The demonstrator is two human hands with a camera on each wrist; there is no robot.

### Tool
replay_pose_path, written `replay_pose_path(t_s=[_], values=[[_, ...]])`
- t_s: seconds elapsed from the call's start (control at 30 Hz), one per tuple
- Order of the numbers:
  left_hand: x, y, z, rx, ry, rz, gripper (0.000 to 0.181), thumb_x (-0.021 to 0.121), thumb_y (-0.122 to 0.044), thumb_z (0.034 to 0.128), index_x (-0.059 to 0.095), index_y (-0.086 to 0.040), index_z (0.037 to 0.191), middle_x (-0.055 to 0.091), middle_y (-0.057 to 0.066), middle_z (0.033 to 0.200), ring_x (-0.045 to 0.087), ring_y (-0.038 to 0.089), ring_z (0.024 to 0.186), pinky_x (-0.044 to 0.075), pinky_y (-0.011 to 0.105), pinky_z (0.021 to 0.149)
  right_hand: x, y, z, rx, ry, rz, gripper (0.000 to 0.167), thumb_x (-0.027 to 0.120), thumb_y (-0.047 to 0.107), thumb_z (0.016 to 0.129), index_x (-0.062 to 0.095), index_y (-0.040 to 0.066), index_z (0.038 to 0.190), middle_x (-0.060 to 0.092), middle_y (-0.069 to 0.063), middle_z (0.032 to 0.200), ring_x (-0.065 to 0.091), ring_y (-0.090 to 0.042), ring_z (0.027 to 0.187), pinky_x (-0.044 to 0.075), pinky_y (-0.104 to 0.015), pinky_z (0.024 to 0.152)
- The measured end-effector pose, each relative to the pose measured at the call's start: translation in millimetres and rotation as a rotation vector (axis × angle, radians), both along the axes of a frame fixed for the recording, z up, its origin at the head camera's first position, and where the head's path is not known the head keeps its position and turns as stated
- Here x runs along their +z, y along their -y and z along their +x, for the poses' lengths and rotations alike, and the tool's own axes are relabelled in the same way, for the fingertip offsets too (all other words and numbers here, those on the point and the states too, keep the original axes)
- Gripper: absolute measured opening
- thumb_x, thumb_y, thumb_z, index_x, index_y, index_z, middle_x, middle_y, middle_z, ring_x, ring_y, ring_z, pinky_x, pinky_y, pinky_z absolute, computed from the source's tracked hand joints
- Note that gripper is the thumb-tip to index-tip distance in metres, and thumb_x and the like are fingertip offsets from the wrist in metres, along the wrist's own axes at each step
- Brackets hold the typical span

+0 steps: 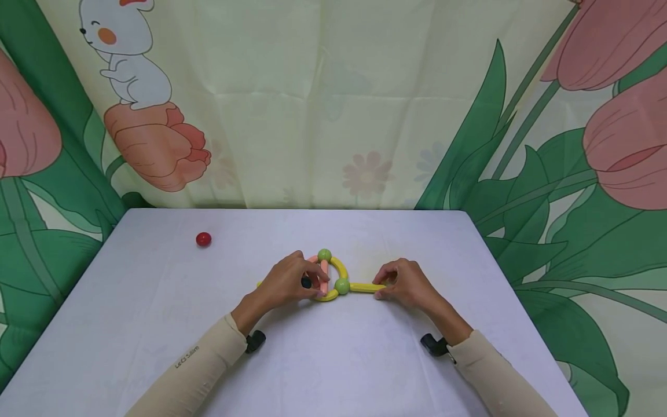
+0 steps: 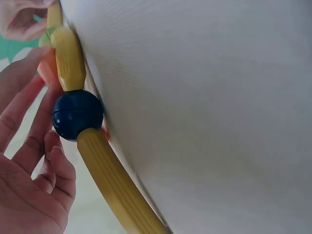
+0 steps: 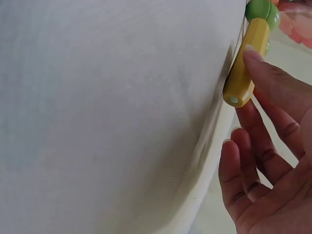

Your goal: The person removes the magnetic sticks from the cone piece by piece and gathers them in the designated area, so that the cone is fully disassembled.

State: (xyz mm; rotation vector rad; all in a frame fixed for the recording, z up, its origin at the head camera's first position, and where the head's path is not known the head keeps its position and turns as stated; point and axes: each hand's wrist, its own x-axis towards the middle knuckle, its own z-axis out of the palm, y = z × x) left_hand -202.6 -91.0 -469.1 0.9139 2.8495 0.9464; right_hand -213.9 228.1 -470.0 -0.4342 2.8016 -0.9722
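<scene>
With fingertips nearly together, the left hand (image 1: 292,279) pinches the pink rod (image 1: 325,267) and the right hand (image 1: 407,284) the yellow rod (image 1: 362,287), at the green ball's (image 1: 342,285) three o'clock.

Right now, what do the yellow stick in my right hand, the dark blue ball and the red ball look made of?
Yellow stick: probably plastic, satin; soft sheen on its facets. Dark blue ball: likely plastic, glossy, with bright highlights and a seam. Red ball: glossy from its highlight, perhaps plastic, hard to tell.
</scene>
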Motion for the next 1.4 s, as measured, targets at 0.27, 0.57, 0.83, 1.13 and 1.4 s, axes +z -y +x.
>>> replay_pose_path(t_s=[0.27,0.57,0.83,1.13,1.4], values=[[8.9,18.3,4.5,0.067,0.053,0.033,0.038,0.093,-0.022,0.0822,0.079,-0.021,0.118,0.077,-0.006,0.099,0.061,0.015,0.095,0.049,0.032,0.082,4.4,10,2.2,0.044,-0.046,-0.087,0.031,0.098,0.019,0.075,0.083,0.017,0.102,0.078,0.003,0.103,0.064,-0.021,0.099,0.057,-0.039,0.088],[5.9,62.1,1.6,0.166,0.147,-0.040,0.032,0.092,-0.017,0.0826,0.080,-0.017,0.112,0.076,-0.005,0.102,0.065,0.015,0.095,0.052,0.034,0.084,11.7,44,1.8,0.093,-0.084,-0.195,0.035,0.097,0.017,0.077,0.083,0.016,0.109,0.077,0.003,0.107,0.066,-0.025,0.103,0.060,-0.047,0.093],[-4.5,78.6,1.2,0.181,0.244,-0.036,0.024,0.090,-0.006,0.0833,0.081,-0.017,0.102,0.071,-0.006,0.090,0.061,0.012,0.083,0.052,0.028,0.076,10.9,78,0.9,0.150,-0.066,-0.236,0.034,0.095,0.011,0.078,0.083,0.014,0.109,0.078,0.000,0.107,0.067,-0.029,0.103,0.059,-0.049,0.095],[-4.3,75.6,11.4,0.101,0.253,0.006,0.023,0.090,-0.007,0.0828,0.080,-0.017,0.101,0.072,-0.006,0.089,0.061,0.011,0.080,0.054,0.025,0.073,4.8,109,-0.1,0.235,-0.016,-0.245,0.031,0.095,0.015,0.078,0.084,0.020,0.107,0.074,0.001,0.087,0.065,-0.021,0.092,0.055,-0.030,0.080],[-3.1,83.6,14.6,0.075,0.252,0.019,0.026,0.091,-0.004,0.0813,0.080,-0.015,0.102,0.071,-0.005,0.088,0.061,0.014,0.081,0.053,0.024,0.072,-0.2,125,-3.3,0.302,-0.064,-0.174,0.028,0.097,0.016,0.077,0.086,0.022,0.102,0.073,0.007,0.076,0.057,-0.013,0.072,0.044,-0.027,0.070]])
